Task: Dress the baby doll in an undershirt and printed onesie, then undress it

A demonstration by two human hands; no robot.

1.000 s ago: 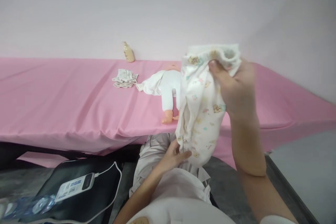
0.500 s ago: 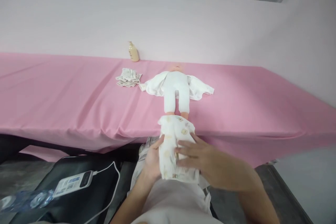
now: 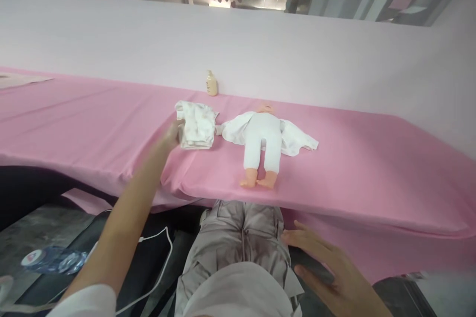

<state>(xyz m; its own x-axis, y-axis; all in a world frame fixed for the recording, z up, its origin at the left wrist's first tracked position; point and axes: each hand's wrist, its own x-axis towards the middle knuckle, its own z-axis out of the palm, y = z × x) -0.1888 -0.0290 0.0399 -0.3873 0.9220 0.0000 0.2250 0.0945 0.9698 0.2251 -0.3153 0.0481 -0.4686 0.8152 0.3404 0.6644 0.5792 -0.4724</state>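
Observation:
My left hand point(image 3: 174, 132) stretches out over the table and grips the left edge of a folded white printed baby garment point(image 3: 198, 128), its fingers partly hidden by the cloth. The garment lies where a small pile of folded cloths was, covering it. To its right a baby doll point(image 3: 263, 136) in a white suit lies on its back, bare feet toward me. A white long-sleeved top point(image 3: 295, 137) is spread out under the doll. My right hand point(image 3: 329, 270) hovers low in front of the table edge with its fingers apart, holding nothing.
A pale yellow pump bottle point(image 3: 211, 84) stands by the wall behind the garment. Pink cloth point(image 3: 357, 168) covers the table. Below left, a clear plastic bottle point(image 3: 55, 260) and a white cable point(image 3: 169, 250) lie on a black chair point(image 3: 148, 265).
My left hand has carried the folded garment from my lap to the pile at the left. My right hand has let go of it and moved right and down.

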